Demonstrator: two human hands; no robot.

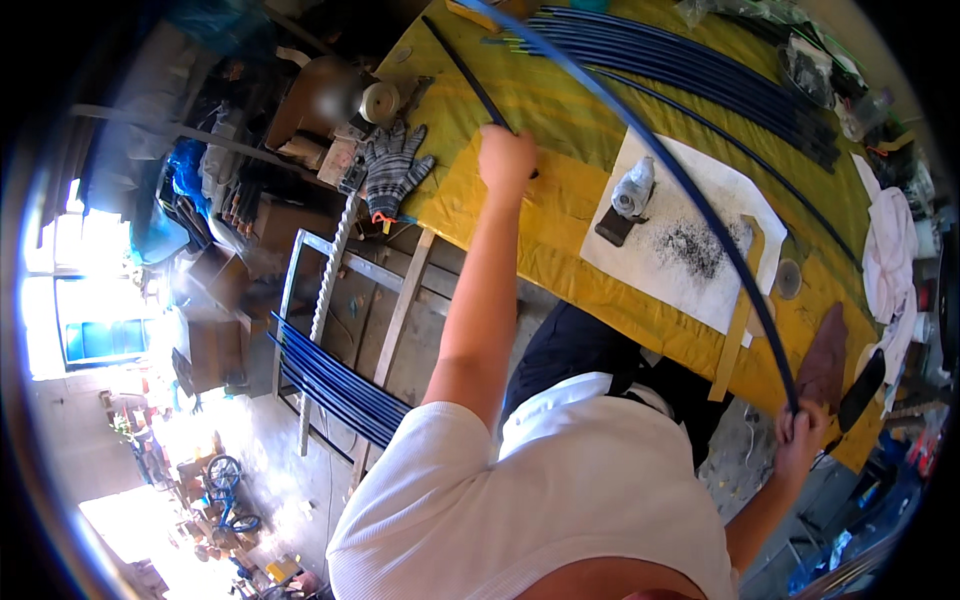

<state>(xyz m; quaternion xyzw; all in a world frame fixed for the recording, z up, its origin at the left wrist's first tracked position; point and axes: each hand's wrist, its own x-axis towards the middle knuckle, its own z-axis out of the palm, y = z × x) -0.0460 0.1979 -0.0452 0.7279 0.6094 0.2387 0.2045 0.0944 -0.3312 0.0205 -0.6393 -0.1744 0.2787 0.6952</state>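
My left hand (507, 158) is closed round a thin dark rod (462, 72) at the table's left part; a short end of it shows just past my fist. At the lower right, my right hand (800, 432) has its fingers wrapped round the end of a long dark blue rod (690, 185). This rod rises over the table and leaves the picture at the top. Under it lies a white sheet (640, 262) strewn with black shavings (695, 248). A silvery-grey wrapped object (633, 188) and a dark block (614, 228) rest on the sheet.
A yellow cover (560, 215) spreads over the table. Several dark blue rods (690, 70) lie at its far side, and more rods (335, 385) rest on a metal frame at left. Nearby are a grey glove (395, 170), a tape roll (379, 102), a yellowish strip (738, 320) and a brownish cloth (824, 360).
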